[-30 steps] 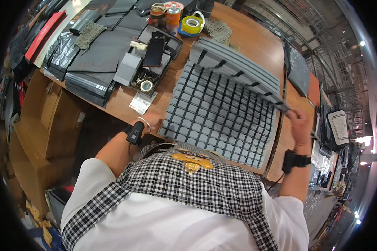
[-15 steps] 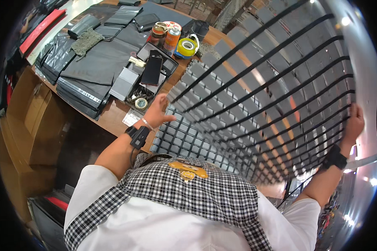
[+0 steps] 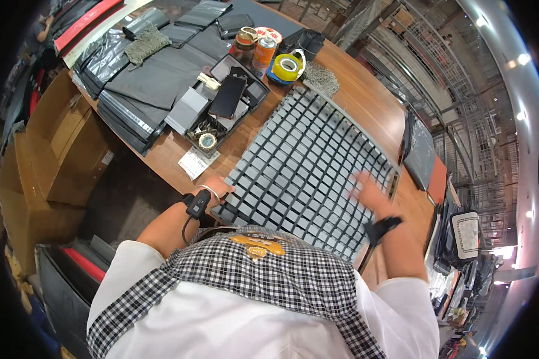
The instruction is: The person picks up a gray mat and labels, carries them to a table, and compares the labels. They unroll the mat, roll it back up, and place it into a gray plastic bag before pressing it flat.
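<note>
A large sheet of grey blocks crossed by a black lattice, a grid mat (image 3: 299,173), lies on the wooden table before me. My left hand (image 3: 217,188) is at its near left corner, fingers curled closed against the edge. Over the mat's right part is my right hand (image 3: 370,194), smeared by motion, so its fingers cannot be made out. Whether it touches the mat is unclear. A white paper slip (image 3: 196,163) lies on the table just beyond my left hand.
Beyond the mat stand an open box (image 3: 259,96) with a black phone (image 3: 228,96), a spray can (image 3: 263,57) and a yellow tape roll (image 3: 286,68). Grey plastic bags (image 3: 144,84) cover the far left. Cardboard boxes (image 3: 66,149) stand left; a wire rack (image 3: 425,78) rises at right.
The raised upper part of the grid mat has come down flat on the table. My right hand has moved left and inward over it; my left hand has shifted slightly nearer and curled closed.
</note>
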Motion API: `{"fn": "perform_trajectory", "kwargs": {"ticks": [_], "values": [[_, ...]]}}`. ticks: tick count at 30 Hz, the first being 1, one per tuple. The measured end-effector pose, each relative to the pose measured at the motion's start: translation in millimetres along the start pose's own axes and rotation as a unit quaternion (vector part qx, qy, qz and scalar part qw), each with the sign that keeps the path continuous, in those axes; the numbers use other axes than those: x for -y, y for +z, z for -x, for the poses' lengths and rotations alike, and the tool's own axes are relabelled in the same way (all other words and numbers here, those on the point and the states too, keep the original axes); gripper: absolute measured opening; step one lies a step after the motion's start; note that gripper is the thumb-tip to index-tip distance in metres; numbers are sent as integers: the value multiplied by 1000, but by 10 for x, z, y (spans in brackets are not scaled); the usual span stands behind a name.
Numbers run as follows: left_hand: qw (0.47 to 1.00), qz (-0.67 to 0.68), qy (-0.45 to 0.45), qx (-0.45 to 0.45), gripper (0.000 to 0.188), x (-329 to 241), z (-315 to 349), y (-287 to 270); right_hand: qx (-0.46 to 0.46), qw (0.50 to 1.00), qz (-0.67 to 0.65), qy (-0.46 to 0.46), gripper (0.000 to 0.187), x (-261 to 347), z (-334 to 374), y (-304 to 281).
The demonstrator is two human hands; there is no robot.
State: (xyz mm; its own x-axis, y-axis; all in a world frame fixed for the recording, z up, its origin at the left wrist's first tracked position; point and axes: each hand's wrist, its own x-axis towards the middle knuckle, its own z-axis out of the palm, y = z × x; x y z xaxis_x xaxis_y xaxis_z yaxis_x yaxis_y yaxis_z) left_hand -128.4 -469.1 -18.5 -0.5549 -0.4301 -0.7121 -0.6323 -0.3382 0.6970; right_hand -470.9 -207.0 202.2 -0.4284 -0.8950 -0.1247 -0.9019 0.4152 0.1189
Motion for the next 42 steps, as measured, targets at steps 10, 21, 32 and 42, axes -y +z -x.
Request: {"fn": "perform_trajectory", "kwargs": {"ticks": [10,21,32,42], "values": [[982,154,-45,100,33,-22,-55,-384,160,975,-152,-40,99,986,1134,1418],[847,-298,354,-261,24,-767,-65,-1491,161,973,-129,103,31,1425,1290,1071],[732,-496,409,-223,48,-1212,-857,-2289,62,964,-98,241,42,1819,1470,1254],[807,-425,409,-38,18,-1610,-1166,-2684,72,949,-101,289,47,1838,1425,1301]]}}
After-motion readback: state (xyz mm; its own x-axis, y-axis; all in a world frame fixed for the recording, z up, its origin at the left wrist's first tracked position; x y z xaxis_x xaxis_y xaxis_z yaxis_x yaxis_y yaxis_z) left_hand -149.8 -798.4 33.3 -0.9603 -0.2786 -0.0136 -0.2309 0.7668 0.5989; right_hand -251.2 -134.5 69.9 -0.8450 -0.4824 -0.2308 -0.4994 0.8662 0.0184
